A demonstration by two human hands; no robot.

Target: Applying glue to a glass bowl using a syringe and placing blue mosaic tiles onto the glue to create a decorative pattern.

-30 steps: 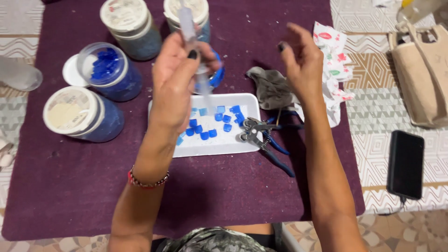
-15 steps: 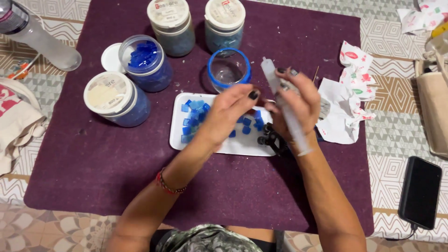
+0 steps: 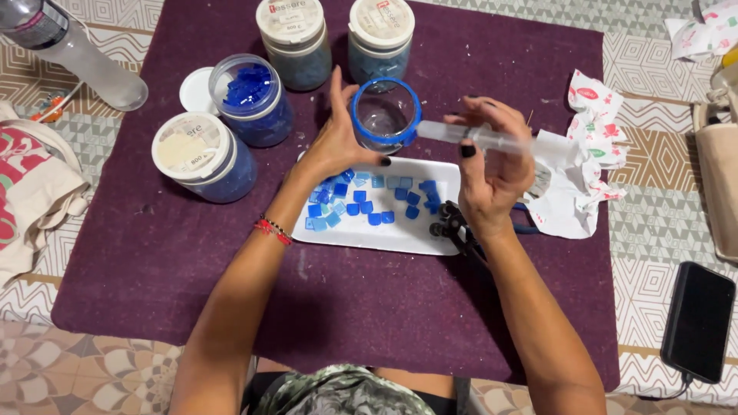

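Note:
My left hand (image 3: 336,137) grips the side of a small glass jar with a blue rim (image 3: 386,115) that stands on the purple cloth (image 3: 369,307). In my right hand (image 3: 492,165) lies a clear plastic syringe (image 3: 492,139), held level, its tip pointing at the jar's rim. Below both hands a white tray (image 3: 384,234) holds several blue mosaic tiles (image 3: 369,198). Black pliers (image 3: 453,227) rest at the tray's right end, partly under my right wrist.
Lidded jars (image 3: 201,154) (image 3: 294,40) (image 3: 380,34) and an open jar of dark blue tiles (image 3: 250,96) with its lid (image 3: 196,88) stand at the back left. Crumpled paper (image 3: 584,165) lies right, a phone (image 3: 698,319) lower right, a plastic bottle (image 3: 73,50) upper left, a cloth bag (image 3: 27,188) at left.
The syringe went from my left hand to my right and tilted down to level. My left hand moved onto the blue-rimmed jar. The view shifted.

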